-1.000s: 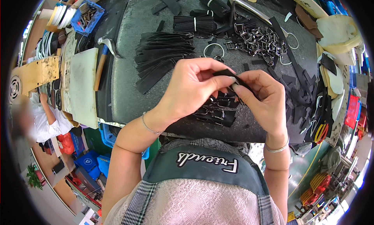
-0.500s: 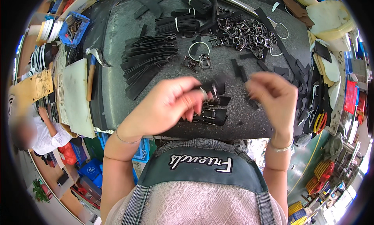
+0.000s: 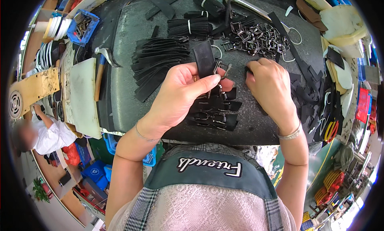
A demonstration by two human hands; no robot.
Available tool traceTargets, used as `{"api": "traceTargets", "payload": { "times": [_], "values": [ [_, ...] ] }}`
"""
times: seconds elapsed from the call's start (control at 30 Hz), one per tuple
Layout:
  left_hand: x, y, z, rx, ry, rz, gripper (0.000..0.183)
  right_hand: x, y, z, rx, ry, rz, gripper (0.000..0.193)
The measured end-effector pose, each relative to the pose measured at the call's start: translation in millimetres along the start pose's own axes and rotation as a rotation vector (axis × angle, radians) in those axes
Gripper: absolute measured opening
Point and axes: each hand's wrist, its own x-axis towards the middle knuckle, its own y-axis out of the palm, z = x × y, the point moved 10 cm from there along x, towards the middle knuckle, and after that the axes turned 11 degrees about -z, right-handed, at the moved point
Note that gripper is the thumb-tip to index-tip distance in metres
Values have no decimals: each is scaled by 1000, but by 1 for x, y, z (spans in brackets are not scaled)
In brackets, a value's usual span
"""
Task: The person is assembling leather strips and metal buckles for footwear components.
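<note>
My left hand (image 3: 180, 89) pinches a black strap (image 3: 205, 59) that stands up from its fingers. A metal buckle (image 3: 225, 70) hangs at the strap, beside my fingertips. My right hand (image 3: 272, 85) is lowered to the table, its fingers bent and closed on a short black strip (image 3: 249, 67), mostly hidden by them. Below my left hand lie several black straps with metal buckles (image 3: 212, 118), stacked in a row near the table's front edge.
A fan of black straps (image 3: 156, 63) lies on the left, with a tied bundle (image 3: 188, 27) behind. Loose buckles (image 3: 260, 37) are heaped at the back right. Black scraps (image 3: 306, 95) litter the right side. A hammer (image 3: 101, 71) lies at the left; a person (image 3: 52, 135) sits beyond.
My left hand has raised a strap with its buckle upright. My right hand has gone down to the table onto the short black strips. The view has shifted slightly.
</note>
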Motion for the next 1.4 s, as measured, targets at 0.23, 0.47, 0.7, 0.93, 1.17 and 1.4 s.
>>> {"api": "traceTargets", "payload": {
  "times": [0.23,0.47,0.7,0.93,1.17,1.4],
  "values": [
    [2,1,-6,58,139,-47,18,5,-4,18,-156,-102,3,11],
    [-3,-1,-14,63,183,-81,19,-9,-68,10,932,275,-472,14],
    [-9,7,-20,102,219,-92,16,-21,-86,60,358,-368,-588,22],
    [-10,14,-16,83,293,-28,19,-12,-52,17,886,209,-501,22],
    [-13,19,-17,77,283,12,21,-30,14,14,1723,748,-173,19],
    [-14,3,-44,289,406,-106,11,-23,-20,8,1282,401,-383,10]
  ]
}}
